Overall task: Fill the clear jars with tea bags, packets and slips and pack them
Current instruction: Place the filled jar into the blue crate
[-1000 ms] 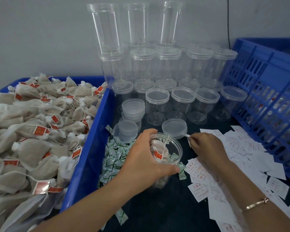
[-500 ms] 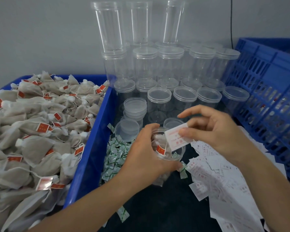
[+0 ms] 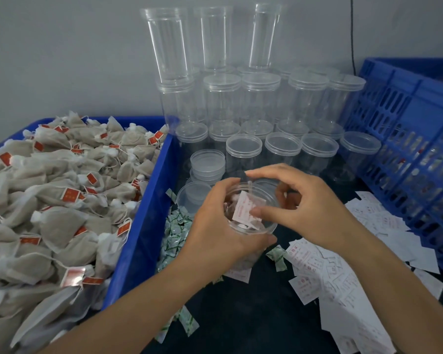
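Observation:
My left hand grips an open clear jar from its left side, just above the dark table. Tea bags show through its wall. A white slip with red print lies in the jar's mouth, and the thumb of my right hand presses on it while the fingers arch over the rim. Tea bags with red tags fill the blue bin on the left. Small green-and-white packets lie beside the bin wall. More white slips are strewn at the right.
Lidded empty clear jars stand in rows and stacks behind my hands, against the grey wall. Loose lids are stacked at the front left of them. A blue slatted crate stands at the right. The blue bin wall borders the work area.
My right hand picked a slip from the pile at the right, carried it to the jar and now pushes it into the mouth. My left hand has kept hold of the jar.

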`<action>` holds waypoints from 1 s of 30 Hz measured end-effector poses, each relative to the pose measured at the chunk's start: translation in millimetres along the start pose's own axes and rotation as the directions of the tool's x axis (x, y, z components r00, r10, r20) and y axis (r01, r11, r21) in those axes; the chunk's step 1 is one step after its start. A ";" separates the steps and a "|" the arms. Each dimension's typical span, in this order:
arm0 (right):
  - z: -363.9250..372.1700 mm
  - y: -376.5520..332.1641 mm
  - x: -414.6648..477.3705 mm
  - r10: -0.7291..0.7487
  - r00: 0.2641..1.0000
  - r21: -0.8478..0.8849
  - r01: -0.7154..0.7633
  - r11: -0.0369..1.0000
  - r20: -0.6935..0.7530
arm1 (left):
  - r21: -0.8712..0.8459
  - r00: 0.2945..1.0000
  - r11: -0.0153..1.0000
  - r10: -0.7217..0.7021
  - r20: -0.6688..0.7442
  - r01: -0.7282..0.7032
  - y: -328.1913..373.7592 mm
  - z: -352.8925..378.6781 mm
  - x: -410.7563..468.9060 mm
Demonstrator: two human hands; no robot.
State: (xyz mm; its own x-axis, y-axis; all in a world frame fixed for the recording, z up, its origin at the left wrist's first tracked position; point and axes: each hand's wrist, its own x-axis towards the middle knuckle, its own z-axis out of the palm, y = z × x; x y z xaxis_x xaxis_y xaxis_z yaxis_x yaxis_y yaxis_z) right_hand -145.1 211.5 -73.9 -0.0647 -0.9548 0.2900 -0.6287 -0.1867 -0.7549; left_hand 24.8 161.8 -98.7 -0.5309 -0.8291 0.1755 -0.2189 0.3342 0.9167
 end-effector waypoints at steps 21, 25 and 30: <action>-173.4 -39.0 -31.3 -0.067 0.987 -0.376 0.009 0.927 -0.143 | -0.163 0.936 0.930 0.344 0.069 -0.330 134.0 101.2 59.2; -218.0 -40.0 -26.6 -0.043 0.980 -0.395 -0.039 0.918 -0.195 | -0.217 0.922 0.914 0.371 0.110 -0.342 168.2 126.6 83.5; -288.9 -26.1 -7.9 -0.022 0.933 -0.377 -0.124 0.918 -0.359 | -0.271 0.895 0.891 0.416 0.162 -0.365 202.3 153.1 126.9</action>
State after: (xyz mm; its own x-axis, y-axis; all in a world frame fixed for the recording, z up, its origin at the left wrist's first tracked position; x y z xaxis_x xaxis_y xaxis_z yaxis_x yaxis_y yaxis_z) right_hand -352.0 290.7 113.5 -0.3247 -0.8040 0.4982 -0.8614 0.0339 -0.5067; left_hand -212.2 192.8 54.1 -0.6988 -0.5300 0.4803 0.2210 0.4787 0.8497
